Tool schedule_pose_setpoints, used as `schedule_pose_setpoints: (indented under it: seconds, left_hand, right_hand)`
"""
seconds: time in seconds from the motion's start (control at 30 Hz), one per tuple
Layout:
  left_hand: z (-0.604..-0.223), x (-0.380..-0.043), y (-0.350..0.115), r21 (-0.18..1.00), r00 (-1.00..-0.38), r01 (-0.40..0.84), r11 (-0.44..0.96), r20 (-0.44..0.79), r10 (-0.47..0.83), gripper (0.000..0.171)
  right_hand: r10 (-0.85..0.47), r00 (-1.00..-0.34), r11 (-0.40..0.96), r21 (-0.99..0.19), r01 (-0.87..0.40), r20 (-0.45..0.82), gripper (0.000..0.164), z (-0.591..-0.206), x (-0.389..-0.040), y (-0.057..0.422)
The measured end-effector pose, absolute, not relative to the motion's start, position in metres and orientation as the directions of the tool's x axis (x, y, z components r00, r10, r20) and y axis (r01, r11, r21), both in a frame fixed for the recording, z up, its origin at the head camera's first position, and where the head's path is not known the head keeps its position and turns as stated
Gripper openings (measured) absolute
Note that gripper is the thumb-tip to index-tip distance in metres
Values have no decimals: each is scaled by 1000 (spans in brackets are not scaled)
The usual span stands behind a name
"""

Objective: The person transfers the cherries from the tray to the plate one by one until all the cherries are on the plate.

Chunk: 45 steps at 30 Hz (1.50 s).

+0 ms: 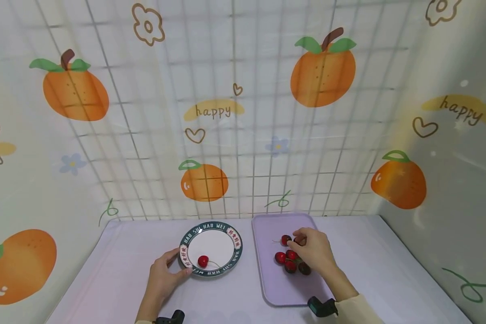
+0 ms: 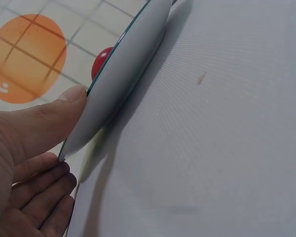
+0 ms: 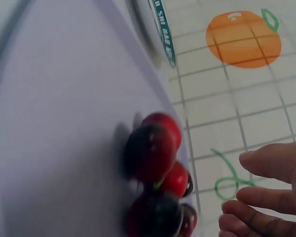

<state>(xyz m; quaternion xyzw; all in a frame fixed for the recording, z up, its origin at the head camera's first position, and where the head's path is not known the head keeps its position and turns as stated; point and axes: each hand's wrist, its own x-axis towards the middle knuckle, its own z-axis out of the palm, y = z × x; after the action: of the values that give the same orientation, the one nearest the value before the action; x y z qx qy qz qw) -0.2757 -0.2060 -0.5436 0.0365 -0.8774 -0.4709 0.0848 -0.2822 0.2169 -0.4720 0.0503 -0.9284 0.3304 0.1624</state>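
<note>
A white plate (image 1: 210, 243) with a dark green lettered rim carries one red cherry (image 1: 203, 261) with a thin stem. My left hand (image 1: 164, 276) holds the plate at its left edge; in the left wrist view the thumb (image 2: 71, 95) lies at the rim and the fingers hang just below it. My right hand (image 1: 313, 249) is over the purple tray (image 1: 279, 290), above several bright and dark red cherries (image 1: 290, 267). Its thumb and fingers are apart, with nothing between them in the right wrist view. One stemmed cherry (image 1: 285, 240) lies beside the fingertips.
Plate and tray stand side by side on a white-covered table (image 1: 117, 270), with a narrow gap between them. A curtain (image 1: 255, 180) printed with oranges and grid lines rises behind the table and along both sides.
</note>
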Motion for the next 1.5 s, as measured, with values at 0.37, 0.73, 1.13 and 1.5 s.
schedule_pose_setpoints:
  seconds: [0.37,0.73,1.13,1.5]
  left_hand:
    - [-544,-276,-207,819,-983,16,574,119,-142,85]
    - [-545,-274,-206,817,-984,17,576,115,-134,85]
    - [-543,-273,-205,823,-985,-2,569,95,-141,86]
    - [-542,-273,-204,826,-986,-21,564,76,-149,83]
  right_hand:
    - [37,-955,806,-574,-145,293,26,-490,-271,256]
    - [21,-966,837,-533,-124,259,21,-505,-261,278]
    - [29,-977,857,-509,-84,209,14,-511,-258,277]
    - [17,-985,866,-495,-71,171,9,-510,-257,275]
